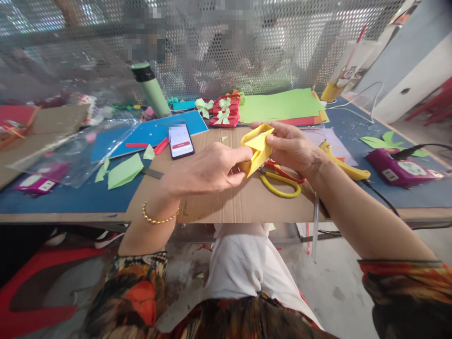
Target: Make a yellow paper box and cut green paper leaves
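I have the left hand [215, 167] pinching one side of a folded yellow paper piece [257, 147] while the right hand [294, 146] holds the other. Beneath them I see scissors [295, 192] on cardboard [212, 207]. A phone [181, 142] lies beyond the left hand, green sheets [278, 106] beyond the right, and a purple box [395, 169] outside the right wrist.

Green bottle [154, 94] beyond a lit phone [181, 147]

Passable over cardboard [212, 207] nearer than the yellow paper [257, 141]; blocked rightward by scissors [282, 195], farther back by phone [181, 142] and green bottle [154, 94].
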Available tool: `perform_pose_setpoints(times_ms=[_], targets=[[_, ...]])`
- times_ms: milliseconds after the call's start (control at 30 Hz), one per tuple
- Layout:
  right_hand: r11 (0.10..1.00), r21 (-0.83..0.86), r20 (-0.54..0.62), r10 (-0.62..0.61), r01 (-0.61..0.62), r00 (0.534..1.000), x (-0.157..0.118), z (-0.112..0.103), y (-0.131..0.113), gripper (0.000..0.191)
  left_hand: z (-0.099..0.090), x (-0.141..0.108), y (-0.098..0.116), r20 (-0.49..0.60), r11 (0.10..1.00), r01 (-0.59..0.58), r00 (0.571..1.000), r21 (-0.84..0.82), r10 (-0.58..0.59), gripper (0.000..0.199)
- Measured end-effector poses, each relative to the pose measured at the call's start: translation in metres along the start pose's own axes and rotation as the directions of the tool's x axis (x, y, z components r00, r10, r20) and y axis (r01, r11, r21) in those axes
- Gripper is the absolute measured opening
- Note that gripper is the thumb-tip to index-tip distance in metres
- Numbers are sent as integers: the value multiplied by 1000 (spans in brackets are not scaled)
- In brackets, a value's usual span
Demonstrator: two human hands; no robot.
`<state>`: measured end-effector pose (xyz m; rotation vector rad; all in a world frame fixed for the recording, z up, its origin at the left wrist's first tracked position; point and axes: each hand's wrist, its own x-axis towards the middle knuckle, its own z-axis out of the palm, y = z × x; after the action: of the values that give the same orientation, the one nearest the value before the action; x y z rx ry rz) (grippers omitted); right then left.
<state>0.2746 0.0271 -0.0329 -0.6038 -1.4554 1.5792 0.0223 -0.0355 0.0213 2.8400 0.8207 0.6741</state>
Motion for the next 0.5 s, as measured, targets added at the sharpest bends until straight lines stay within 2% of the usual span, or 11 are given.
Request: perform_pose_setpoints(times_ms=[200,500], targets=[[1000,6,9,21,-21,1000,-1,0,-1,45,-10,1,7,75,999,31,997,-44,-28,14],[1000,22,-5,-5,5,1000,0,3,-1,42,-5,0,-1,66,998,11,998,-62,-7,16]])
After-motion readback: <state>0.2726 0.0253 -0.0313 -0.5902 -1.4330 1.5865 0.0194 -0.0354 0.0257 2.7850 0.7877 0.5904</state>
